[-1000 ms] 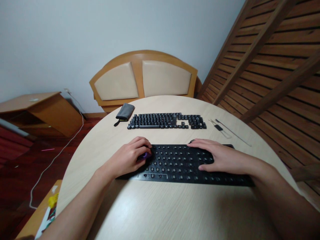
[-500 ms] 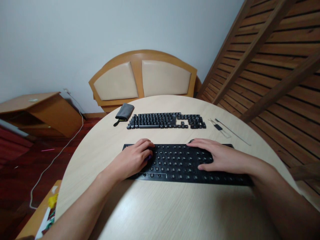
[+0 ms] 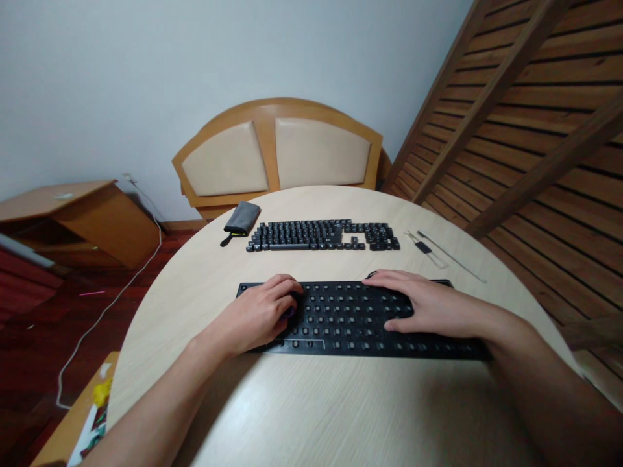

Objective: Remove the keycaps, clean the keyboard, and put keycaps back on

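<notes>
A black keyboard base (image 3: 335, 324) with its keycaps off lies on the round table, rows of bare switch posts showing. My left hand (image 3: 272, 308) is closed over its left part, fingers curled around a small dark purple thing (image 3: 291, 312) that is mostly covered. Flat on the right part rests my right hand (image 3: 418, 305), thumb and fingers spread, fingertips near the back edge. Behind the base, removed black keycaps (image 3: 302, 233) are laid out in keyboard order. To their right are a wire keycap puller (image 3: 424, 247) and a thin metal rod (image 3: 452, 257).
A folded grey cloth (image 3: 243, 217) sits at the table's back left. Beyond the table (image 3: 316, 408) stands a padded wooden chair back (image 3: 277, 149). A wooden slatted panel (image 3: 525, 149) leans at right; a white cable (image 3: 109, 305) trails across the floor at left.
My left hand has shifted slightly on the left part of the base, with the purple thing still under its fingers. My right hand stays in place.
</notes>
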A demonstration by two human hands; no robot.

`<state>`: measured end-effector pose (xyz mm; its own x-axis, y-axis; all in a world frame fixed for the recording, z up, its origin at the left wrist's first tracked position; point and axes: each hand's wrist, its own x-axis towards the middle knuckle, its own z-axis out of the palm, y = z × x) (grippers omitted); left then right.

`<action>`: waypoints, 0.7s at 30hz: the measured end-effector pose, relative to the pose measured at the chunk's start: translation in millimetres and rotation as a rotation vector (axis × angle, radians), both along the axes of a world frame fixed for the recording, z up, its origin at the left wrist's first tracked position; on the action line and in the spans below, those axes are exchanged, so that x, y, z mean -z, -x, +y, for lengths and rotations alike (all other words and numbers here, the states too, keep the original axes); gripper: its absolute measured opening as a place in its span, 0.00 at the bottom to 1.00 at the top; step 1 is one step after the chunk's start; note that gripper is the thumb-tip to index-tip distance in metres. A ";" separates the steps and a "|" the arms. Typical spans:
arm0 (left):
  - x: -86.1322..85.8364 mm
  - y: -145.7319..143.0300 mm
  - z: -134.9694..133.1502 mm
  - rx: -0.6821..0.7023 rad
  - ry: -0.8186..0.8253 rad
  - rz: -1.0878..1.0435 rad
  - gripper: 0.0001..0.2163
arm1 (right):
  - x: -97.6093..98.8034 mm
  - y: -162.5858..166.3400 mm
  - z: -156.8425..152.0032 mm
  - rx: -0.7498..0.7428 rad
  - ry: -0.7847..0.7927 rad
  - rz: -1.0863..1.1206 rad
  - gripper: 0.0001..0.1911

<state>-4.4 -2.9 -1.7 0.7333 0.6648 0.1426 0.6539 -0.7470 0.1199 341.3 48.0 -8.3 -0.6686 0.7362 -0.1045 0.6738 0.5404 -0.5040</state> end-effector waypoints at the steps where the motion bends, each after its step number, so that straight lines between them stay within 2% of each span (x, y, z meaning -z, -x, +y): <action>1: -0.8 -0.5 0.1 -0.001 0.008 -0.002 0.07 | 0.6 -0.5 0.3 -0.003 0.000 0.000 0.40; 15: -3.5 -0.4 -2.9 0.027 0.131 -0.066 0.08 | 1.4 -1.3 0.9 -0.010 -0.015 0.018 0.40; 21: -8.0 3.9 -1.9 0.037 0.185 -0.194 0.09 | 0.6 -1.6 0.2 -0.010 -0.006 -0.006 0.40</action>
<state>-8.4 -4.8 6.3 0.7286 0.6657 0.1614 0.5780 -0.7239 0.3768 343.0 48.1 -9.0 -0.6756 0.7299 -0.1042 0.6711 0.5503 -0.4968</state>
